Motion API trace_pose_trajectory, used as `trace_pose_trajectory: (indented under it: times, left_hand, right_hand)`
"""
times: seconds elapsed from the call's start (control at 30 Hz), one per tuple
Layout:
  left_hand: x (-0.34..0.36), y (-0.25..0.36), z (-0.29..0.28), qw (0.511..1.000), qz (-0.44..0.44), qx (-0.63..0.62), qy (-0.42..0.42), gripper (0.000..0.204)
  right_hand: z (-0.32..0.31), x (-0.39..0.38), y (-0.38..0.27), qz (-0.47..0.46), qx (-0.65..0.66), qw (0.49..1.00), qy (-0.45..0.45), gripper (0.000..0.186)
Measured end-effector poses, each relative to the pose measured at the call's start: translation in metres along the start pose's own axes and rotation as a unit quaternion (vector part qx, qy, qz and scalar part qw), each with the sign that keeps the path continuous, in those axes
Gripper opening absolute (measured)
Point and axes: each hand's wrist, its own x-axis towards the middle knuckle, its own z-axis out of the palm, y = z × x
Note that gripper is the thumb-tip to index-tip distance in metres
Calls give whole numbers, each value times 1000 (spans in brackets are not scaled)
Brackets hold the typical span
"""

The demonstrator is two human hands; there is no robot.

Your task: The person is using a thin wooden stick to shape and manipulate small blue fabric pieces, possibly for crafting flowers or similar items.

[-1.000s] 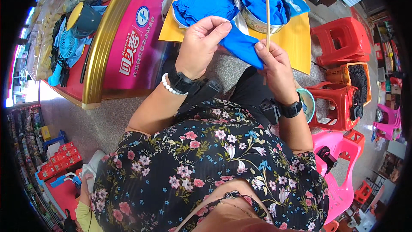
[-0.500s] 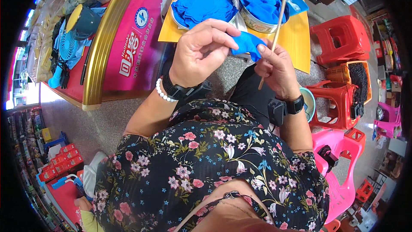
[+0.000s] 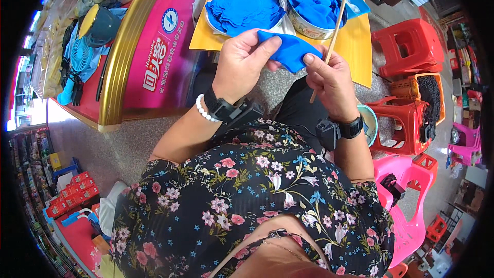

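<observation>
A small piece of blue cloth (image 3: 289,51) is stretched between my two hands above my lap, near the front edge of the yellow table. My left hand (image 3: 244,61) pinches its left end, thumb on top. On the other end is my right hand (image 3: 329,74), thumb pressed on the cloth. A thin wooden stick (image 3: 337,33) also sits in my right hand, slanting up to the right past the fingers. Beyond the hands lie a pile of flat blue cloth pieces (image 3: 244,7) on a white tray and a round tin (image 3: 310,29) heaped with more blue cloth.
The yellow table (image 3: 360,54) also carries a light-blue plastic basket (image 3: 355,0). A pink counter with a gold edge (image 3: 114,56) stands at the left, with a small fan (image 3: 81,54) on it. Red stools (image 3: 406,46) and a pink chair (image 3: 411,226) are at the right.
My left hand has turned and now grips the blue cloth with its thumb on top. The cloth is spread wider between the hands. The right hand has hardly moved.
</observation>
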Motion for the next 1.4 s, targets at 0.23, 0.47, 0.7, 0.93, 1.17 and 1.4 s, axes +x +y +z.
trace_pose_trajectory:
  times: [0.23,0.47,0.7,0.93,1.17,1.4]
  left_hand:
    - [1,-5,1,999,33,-10,35,16]
    - [1,-5,11,999,44,-6,9,15]
    - [6,-9,0,996,16,-87,4,12]
    - [3,-4,6,999,20,-17,-44,17]
    - [3,-4,4,1000,13,-11,-25,14]
    - [3,-6,8,998,-47,-30,-10,16]
  right_hand:
    - [0,3,5,-62,31,997,16,11]
    - [0,3,1,-22,82,996,-12,16]
    - [-1,1,4,-101,0,995,26,15]
    - [6,0,0,-87,-43,995,29,12]
    - [0,-2,-3,-86,-46,995,29,14]
    - [-1,0,-3,-92,-33,995,30,17]
